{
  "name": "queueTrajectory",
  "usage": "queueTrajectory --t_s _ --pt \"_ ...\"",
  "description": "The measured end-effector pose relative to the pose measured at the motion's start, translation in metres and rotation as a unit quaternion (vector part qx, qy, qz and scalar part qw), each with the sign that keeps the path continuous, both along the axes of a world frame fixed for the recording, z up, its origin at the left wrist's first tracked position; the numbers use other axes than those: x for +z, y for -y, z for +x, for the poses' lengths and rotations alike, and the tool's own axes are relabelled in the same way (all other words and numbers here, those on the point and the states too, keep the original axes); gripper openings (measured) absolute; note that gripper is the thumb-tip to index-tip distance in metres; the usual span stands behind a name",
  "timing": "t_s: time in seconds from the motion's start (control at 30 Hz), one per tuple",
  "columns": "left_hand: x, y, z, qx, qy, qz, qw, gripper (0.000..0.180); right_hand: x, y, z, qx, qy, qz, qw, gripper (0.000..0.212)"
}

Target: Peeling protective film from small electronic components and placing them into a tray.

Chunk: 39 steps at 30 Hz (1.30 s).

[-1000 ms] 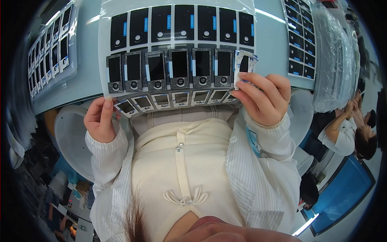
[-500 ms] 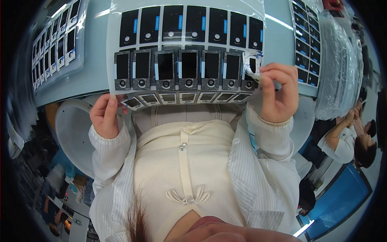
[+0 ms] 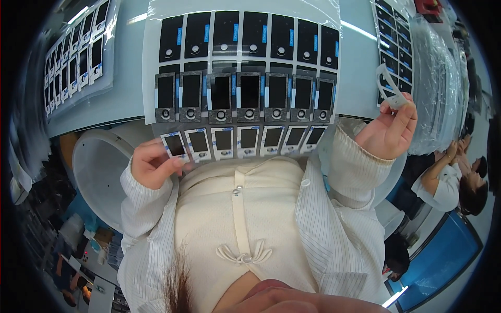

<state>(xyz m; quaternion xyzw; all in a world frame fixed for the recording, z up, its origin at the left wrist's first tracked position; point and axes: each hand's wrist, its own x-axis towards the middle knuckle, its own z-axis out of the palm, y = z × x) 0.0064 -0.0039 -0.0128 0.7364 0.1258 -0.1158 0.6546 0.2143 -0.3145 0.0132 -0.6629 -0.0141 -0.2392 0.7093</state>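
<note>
My right hand [image 3: 392, 128] is raised off the table's right side, fingers pinched on a peeled white frame-shaped liner [image 3: 389, 88] that curls upward. At the near left corner of a clear plastic sheet [image 3: 201, 119], my left hand [image 3: 154, 163] is closed on the edge, thumb by the leftmost white-bordered panel [image 3: 175, 144]. That front row of small dark panels hangs past the table edge toward me. Behind it lies a row of grey-framed dark panels [image 3: 248, 96]. Farther back are black rectangular pieces [image 3: 254, 31] with blue tabs and round silver discs, on a white sheet.
White-bordered panels [image 3: 82, 65] lie in rows at the left, black pieces [image 3: 386, 27] at the right. Stacked clear plastic packaging [image 3: 436, 88] stands beyond those. White bins [image 3: 99, 177] sit below the table edge on both sides. Another person [image 3: 449, 177] is at the far right.
My right hand has moved right and lifted the white liner off the rightmost grey-framed panel. My left hand has come nearer to me, and the front row now lies flatter to view.
</note>
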Motion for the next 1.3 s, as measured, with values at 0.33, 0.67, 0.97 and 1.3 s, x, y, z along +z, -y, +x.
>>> queueTrajectory --t_s 0.33,0.67,0.97,1.3 --pt "0.018 0.010 0.006 0.119 -0.032 -0.285 0.951 0.035 0.006 0.036 -0.006 0.071 -0.064 0.096 0.991 0.017" --pt "0.014 0.003 0.014 0.138 -0.094 -0.323 0.932 0.040 0.005 0.042 -0.015 0.111 -0.079 0.076 0.988 0.018" --pt "0.023 0.021 0.027 0.169 -0.127 -0.282 0.936 0.021 0.024 0.027 -0.020 0.118 -0.057 0.043 0.990 0.018" --pt "0.018 0.039 0.032 0.165 -0.070 -0.243 0.953 0.024 0.038 -0.024 -0.057 0.137 0.045 -0.149 0.978 0.019"
